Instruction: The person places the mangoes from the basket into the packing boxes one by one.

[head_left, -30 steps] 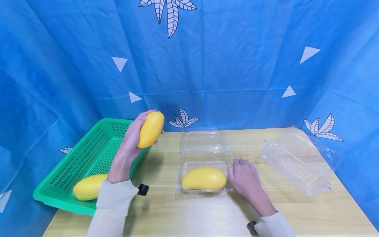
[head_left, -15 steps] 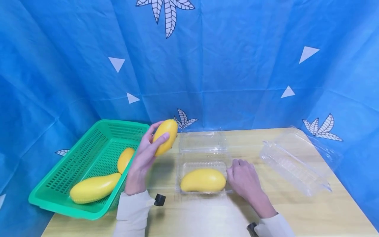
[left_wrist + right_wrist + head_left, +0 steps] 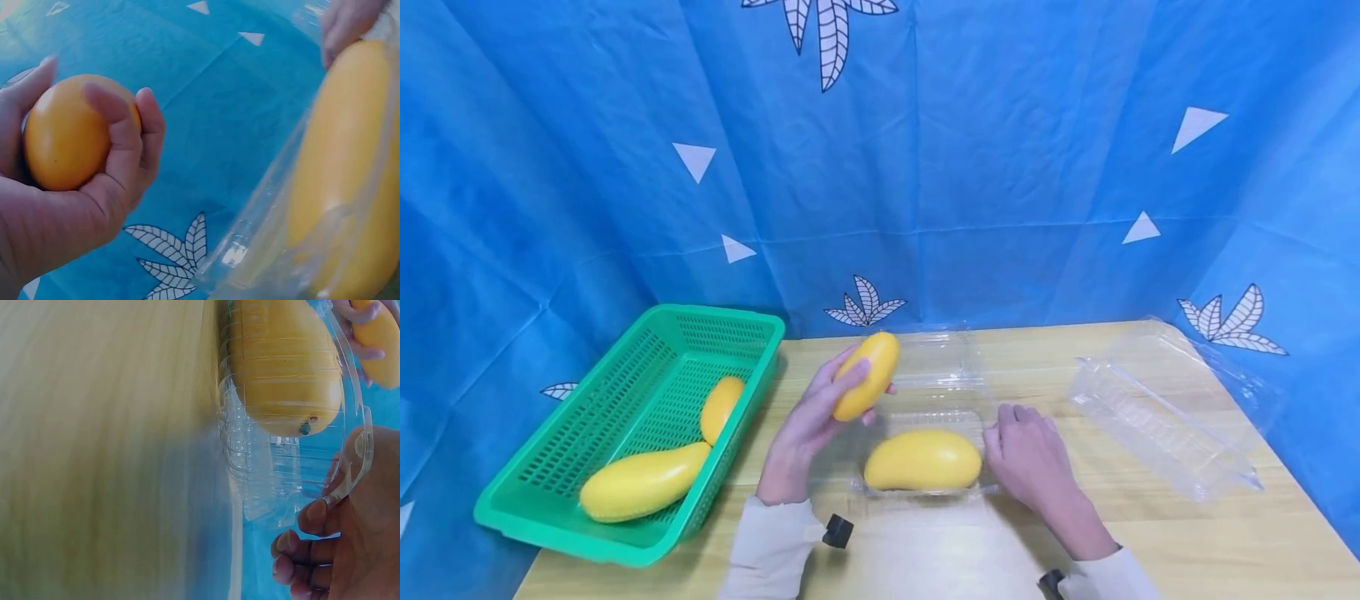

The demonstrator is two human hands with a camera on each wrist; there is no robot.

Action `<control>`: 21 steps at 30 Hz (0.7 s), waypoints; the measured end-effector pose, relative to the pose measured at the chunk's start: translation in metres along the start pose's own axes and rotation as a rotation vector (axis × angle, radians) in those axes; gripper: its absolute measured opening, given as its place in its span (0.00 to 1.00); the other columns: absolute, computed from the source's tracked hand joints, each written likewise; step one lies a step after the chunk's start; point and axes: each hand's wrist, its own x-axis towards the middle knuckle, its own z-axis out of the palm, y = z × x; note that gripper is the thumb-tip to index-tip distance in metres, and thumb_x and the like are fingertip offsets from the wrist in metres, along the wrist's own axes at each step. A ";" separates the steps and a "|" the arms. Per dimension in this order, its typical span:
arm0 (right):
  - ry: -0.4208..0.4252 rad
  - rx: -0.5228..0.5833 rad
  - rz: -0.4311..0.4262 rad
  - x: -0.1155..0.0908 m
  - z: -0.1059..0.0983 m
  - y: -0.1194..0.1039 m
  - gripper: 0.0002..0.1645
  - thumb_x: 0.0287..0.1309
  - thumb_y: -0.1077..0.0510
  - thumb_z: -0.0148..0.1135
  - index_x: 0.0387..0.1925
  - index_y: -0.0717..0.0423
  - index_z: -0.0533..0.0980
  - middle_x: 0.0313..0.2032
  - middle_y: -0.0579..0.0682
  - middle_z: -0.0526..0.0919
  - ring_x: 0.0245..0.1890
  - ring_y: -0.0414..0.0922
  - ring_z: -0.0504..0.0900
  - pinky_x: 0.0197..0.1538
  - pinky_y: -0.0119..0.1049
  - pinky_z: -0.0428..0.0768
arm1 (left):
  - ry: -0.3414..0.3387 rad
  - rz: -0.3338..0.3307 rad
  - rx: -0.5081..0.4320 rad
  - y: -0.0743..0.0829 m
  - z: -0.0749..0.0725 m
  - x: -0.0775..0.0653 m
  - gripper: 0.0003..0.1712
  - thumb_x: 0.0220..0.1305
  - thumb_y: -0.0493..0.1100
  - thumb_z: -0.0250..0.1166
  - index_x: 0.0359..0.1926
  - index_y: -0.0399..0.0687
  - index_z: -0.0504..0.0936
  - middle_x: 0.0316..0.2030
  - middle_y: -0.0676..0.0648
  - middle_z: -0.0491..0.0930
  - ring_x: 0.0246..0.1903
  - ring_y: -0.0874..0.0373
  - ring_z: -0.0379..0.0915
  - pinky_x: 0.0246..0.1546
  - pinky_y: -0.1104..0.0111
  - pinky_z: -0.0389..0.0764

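My left hand (image 3: 808, 417) grips a small yellow mango (image 3: 871, 377), thumb on one side and fingers curled round the other. It is raised above the left side of a clear plastic clamshell box (image 3: 947, 400). A larger yellow mango (image 3: 922, 460) lies lengthwise in the base of that box, whose lid is folded back toward the curtain. At the box's right end my right hand (image 3: 1028, 457) stays close to the table; in the right wrist view its thumb and index finger (image 3: 315, 515) pinch the box's rim.
On the left stands a green plastic basket (image 3: 497, 504) holding a long yellow mango (image 3: 643, 482) and a smaller orange-yellow one (image 3: 720, 408). A second clear box (image 3: 1165, 433), lid open, lies at the right. The blue patterned curtain (image 3: 1015, 167) hangs behind the wooden table (image 3: 1210, 558).
My left hand has carried the small mango rightward and lower, from beside the basket to over the box. The mangoes in the basket now show. My right hand keeps its place at the box.
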 end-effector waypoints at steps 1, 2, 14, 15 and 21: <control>0.003 -0.003 -0.002 0.000 -0.001 0.000 0.13 0.70 0.58 0.50 0.27 0.53 0.69 0.23 0.47 0.67 0.28 0.47 0.67 0.38 0.44 0.72 | 0.017 0.001 0.042 -0.002 0.004 0.002 0.28 0.75 0.46 0.60 0.72 0.49 0.68 0.54 0.39 0.78 0.45 0.51 0.81 0.33 0.69 0.82; 0.006 -0.005 -0.005 -0.001 -0.002 0.001 0.13 0.70 0.58 0.50 0.26 0.53 0.69 0.23 0.47 0.67 0.28 0.47 0.67 0.38 0.44 0.72 | 0.037 0.005 0.098 -0.004 0.008 0.004 0.29 0.73 0.45 0.62 0.71 0.50 0.68 0.53 0.39 0.77 0.46 0.50 0.81 0.37 0.67 0.83; 0.044 -0.024 -0.038 0.001 -0.004 0.000 0.14 0.66 0.59 0.48 0.23 0.52 0.65 0.23 0.48 0.65 0.27 0.47 0.64 0.35 0.41 0.68 | 0.102 0.034 0.581 -0.028 0.044 0.028 0.29 0.69 0.50 0.69 0.68 0.55 0.77 0.62 0.49 0.77 0.55 0.51 0.76 0.56 0.59 0.80; 0.044 -0.025 -0.038 0.001 -0.004 0.000 0.14 0.66 0.59 0.49 0.23 0.52 0.65 0.22 0.48 0.64 0.26 0.47 0.63 0.35 0.41 0.68 | 0.097 0.034 0.614 -0.030 0.045 0.029 0.29 0.69 0.50 0.69 0.69 0.54 0.77 0.62 0.49 0.77 0.55 0.52 0.76 0.57 0.58 0.80; 0.041 -0.022 -0.025 0.001 -0.003 -0.001 0.14 0.66 0.59 0.51 0.23 0.52 0.66 0.22 0.48 0.65 0.26 0.47 0.64 0.35 0.42 0.69 | 0.075 0.038 0.862 -0.041 0.055 0.035 0.29 0.68 0.50 0.69 0.68 0.51 0.78 0.60 0.48 0.77 0.57 0.51 0.74 0.60 0.52 0.75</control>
